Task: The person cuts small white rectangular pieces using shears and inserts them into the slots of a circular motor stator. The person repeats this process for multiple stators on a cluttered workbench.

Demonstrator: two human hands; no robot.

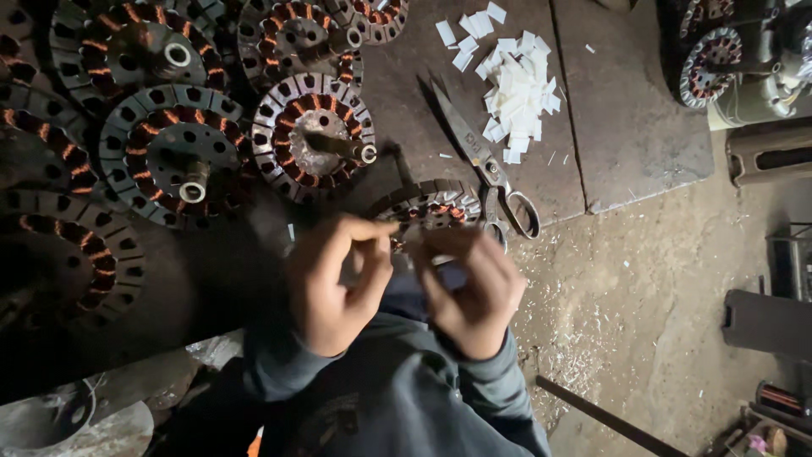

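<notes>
My left hand (334, 283) and my right hand (474, 292) meet in front of me, fingertips pinched together on a small pale slip that I can barely make out. Just beyond the fingers lies a round fan stator (423, 203) with copper windings and white slips in its slots. Long metal scissors (486, 169) rest beside it on the dark board (626, 127), to the stator's right. A heap of white paper slips (518, 89) sits further back.
Several wound stators with shafts (313, 135) crowd the left and back of the board. More stators (710, 63) stand at the far right. Dusty concrete floor (643, 305), a dark box (765, 322) and a copper wire spool (778, 396) lie to the right.
</notes>
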